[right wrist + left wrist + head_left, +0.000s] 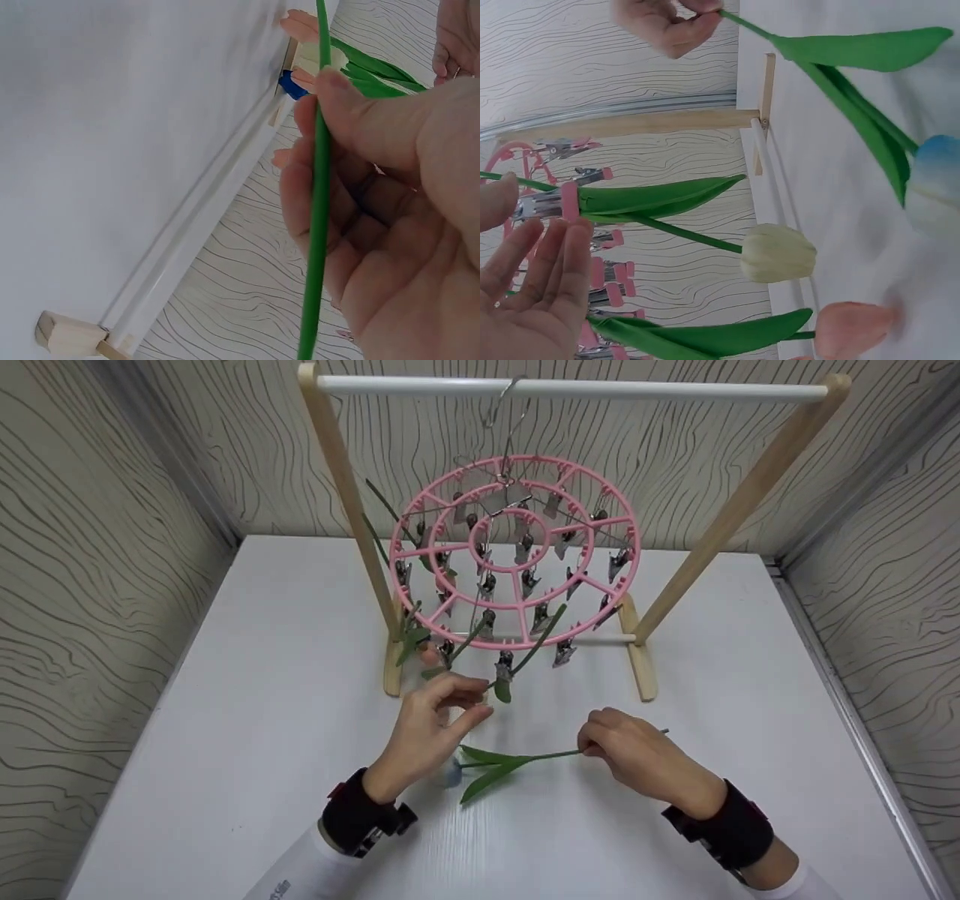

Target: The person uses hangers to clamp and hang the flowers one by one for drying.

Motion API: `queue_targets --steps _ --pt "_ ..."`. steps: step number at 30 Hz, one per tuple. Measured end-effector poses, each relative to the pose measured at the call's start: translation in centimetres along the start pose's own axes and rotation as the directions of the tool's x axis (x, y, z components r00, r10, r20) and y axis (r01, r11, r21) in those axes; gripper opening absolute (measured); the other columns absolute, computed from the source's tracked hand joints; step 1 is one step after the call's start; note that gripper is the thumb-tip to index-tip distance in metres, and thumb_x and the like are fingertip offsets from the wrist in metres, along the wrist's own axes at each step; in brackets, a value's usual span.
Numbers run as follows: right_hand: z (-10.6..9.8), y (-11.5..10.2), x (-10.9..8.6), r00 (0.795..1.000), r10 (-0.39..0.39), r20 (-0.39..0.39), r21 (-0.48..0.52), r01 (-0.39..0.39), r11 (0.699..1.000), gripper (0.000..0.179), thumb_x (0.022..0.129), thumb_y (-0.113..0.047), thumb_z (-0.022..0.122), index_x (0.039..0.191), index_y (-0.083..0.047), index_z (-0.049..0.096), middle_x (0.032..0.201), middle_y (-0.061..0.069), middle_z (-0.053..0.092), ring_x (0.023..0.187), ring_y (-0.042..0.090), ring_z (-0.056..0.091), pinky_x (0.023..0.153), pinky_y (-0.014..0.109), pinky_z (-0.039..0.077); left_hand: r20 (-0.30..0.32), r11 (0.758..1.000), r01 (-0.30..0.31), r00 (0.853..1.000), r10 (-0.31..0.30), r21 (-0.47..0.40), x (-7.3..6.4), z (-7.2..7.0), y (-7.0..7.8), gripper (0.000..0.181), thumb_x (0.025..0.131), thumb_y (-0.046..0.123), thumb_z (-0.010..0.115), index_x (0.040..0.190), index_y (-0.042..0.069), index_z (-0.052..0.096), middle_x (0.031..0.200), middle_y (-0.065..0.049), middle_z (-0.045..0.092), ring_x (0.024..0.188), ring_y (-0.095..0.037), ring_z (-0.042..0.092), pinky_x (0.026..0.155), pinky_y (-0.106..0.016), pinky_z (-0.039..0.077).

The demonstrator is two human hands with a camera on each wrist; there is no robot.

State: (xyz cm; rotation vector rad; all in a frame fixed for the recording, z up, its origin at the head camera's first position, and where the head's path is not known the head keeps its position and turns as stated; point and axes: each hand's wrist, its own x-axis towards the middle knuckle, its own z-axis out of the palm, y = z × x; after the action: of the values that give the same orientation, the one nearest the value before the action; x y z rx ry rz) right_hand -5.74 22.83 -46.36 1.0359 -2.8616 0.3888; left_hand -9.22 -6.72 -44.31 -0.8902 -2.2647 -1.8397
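Observation:
Between thumb and fingers my right hand [637,750] pinches the green stem of a blue-and-white artificial tulip [939,184], whose flower points left over the table. My left hand [427,727] is raised at the front of a pink round hanger [637,540]. Its fingers touch or nearly touch a metal clip [540,204] with pink tips, while the thumb stands apart from it. That clip holds a white tulip [778,253], flower downward. Beside it hangs a pink tulip [851,330]. More tulips hang at the hanger's left side, partly hidden.
The hanger's hook [510,405] sits on the white rod [660,390] of a wooden-legged rack [705,551]. Several metal clips dangle around the rings. A white table [247,690] lies below, with patterned walls [892,532] behind and at the sides.

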Motion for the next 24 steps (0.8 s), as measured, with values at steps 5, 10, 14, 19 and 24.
queue_targets --steps 5,10,14,19,24 --pt "-0.9 0.0 0.1 0.995 -0.048 -0.086 -0.049 0.044 0.998 0.019 0.075 -0.002 0.073 0.084 -0.014 0.061 0.079 -0.006 0.052 0.073 0.006 0.049 0.058 0.018 0.045 0.092 0.994 0.007 0.996 -0.017 0.109 -1.0 1.2 -1.4 0.027 0.082 0.029 0.067 0.105 0.016 0.063 0.097 0.005 0.063 0.087 -0.013 0.061 0.076 -0.026 0.051" --pt "-2.1 -0.2 0.3 0.987 -0.077 -0.140 -0.093 0.064 0.994 0.020 0.074 -0.001 0.073 0.086 -0.012 0.061 0.081 -0.005 0.052 0.074 0.006 0.048 0.059 0.018 0.046 0.218 0.978 0.015 0.974 -0.062 0.210 -1.4 1.9 -1.6 0.028 0.082 0.033 0.067 0.107 0.021 0.063 0.099 0.011 0.061 0.089 -0.004 0.058 0.076 -0.023 0.050" --pt "-3.0 -0.3 0.5 0.980 -0.107 -0.169 -0.120 0.087 0.989 0.016 0.078 -0.002 0.069 0.088 -0.012 0.061 0.083 -0.004 0.053 0.075 0.008 0.048 0.061 0.019 0.045 0.298 0.961 0.008 0.950 -0.093 0.275 -1.4 2.2 -1.6 0.031 0.082 0.032 0.067 0.110 0.019 0.064 0.099 0.011 0.061 0.087 -0.002 0.057 0.075 -0.020 0.050" --pt "-3.7 -0.4 0.8 0.956 -0.162 -0.244 -0.185 0.118 0.976 0.022 0.073 0.000 0.073 0.089 -0.012 0.062 0.083 -0.003 0.055 0.075 0.012 0.048 0.063 0.023 0.045 0.342 0.952 0.006 0.932 -0.116 0.306 -1.2 2.7 -1.7 0.029 0.081 0.027 0.068 0.109 0.016 0.066 0.096 0.009 0.063 0.085 0.000 0.056 0.073 -0.018 0.049" --pt "-3.9 -0.4 1.1 0.934 -0.201 -0.297 -0.230 0.134 0.964 0.026 0.069 0.002 0.075 0.089 -0.009 0.064 0.083 0.000 0.056 0.076 0.016 0.048 0.064 0.025 0.046 0.356 0.949 0.012 0.925 -0.130 0.314 -1.0 3.0 -1.8 0.023 0.082 0.023 0.069 0.103 0.015 0.069 0.091 0.010 0.065 0.081 0.002 0.057 0.070 -0.017 0.048"
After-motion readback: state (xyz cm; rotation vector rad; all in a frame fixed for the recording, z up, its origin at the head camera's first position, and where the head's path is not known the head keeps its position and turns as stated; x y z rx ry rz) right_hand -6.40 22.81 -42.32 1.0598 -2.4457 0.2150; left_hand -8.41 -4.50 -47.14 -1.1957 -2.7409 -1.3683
